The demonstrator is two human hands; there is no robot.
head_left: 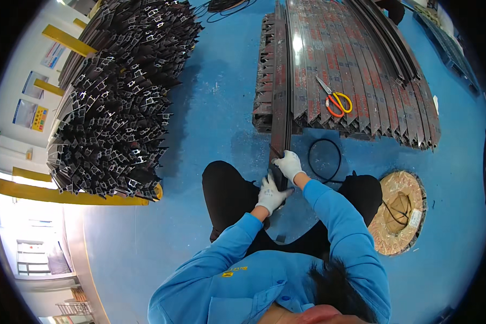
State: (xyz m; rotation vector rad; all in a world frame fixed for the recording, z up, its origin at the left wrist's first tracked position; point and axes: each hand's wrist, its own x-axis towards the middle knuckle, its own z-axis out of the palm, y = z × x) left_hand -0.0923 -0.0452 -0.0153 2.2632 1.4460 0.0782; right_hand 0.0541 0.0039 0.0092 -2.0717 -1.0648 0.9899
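Observation:
A long dark metal profile (281,108) reaches from the far stack down between my knees. My left hand (271,195), in a white glove, is closed round its near end. Just above it, my gloved right hand (289,165) grips the same profile from the right side, fingers bent over its edge. A thin black rubber-like strip (340,156) loops over the floor beside my right hand; whether that hand also pinches it is hidden. Scissors (335,100) with one red and one yellow handle lie with blades part-way apart on the stacked profiles, beyond my right hand.
Film-covered profiles (356,81) form a low stack ahead, their cut ends toward me. At left, a big pile of dark profiles (119,119) rests among yellow bars (70,191). A paper-wrapped coil (380,227) lies right of my knee. Another person's dark-clad part (392,9) shows far right.

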